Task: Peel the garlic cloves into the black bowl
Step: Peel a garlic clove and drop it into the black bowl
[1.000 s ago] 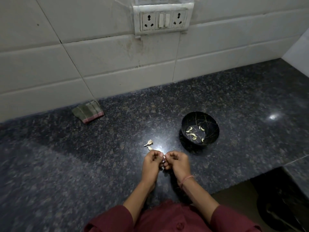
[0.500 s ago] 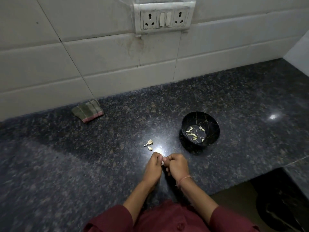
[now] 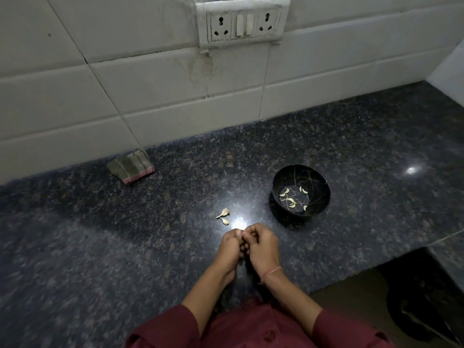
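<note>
My left hand (image 3: 229, 248) and my right hand (image 3: 262, 247) are pressed together over the dark granite counter (image 3: 150, 247), fingers curled, pinching a small garlic clove between the fingertips; the clove is almost wholly hidden. Up and to the right stands the black bowl (image 3: 317, 177), with several peeled cloves (image 3: 291, 199) on its bottom. Two unpeeled cloves (image 3: 224, 215) lie on the counter just beyond my left hand.
A folded cloth (image 3: 131, 165) lies at the foot of the tiled wall at left. A socket and switch plate (image 3: 242, 22) sits on the wall above. The counter's front edge steps back at right, over a dark recess (image 3: 421, 302).
My hands stay locked together on the clove and have shifted slightly. Bowl and loose cloves have not moved.
</note>
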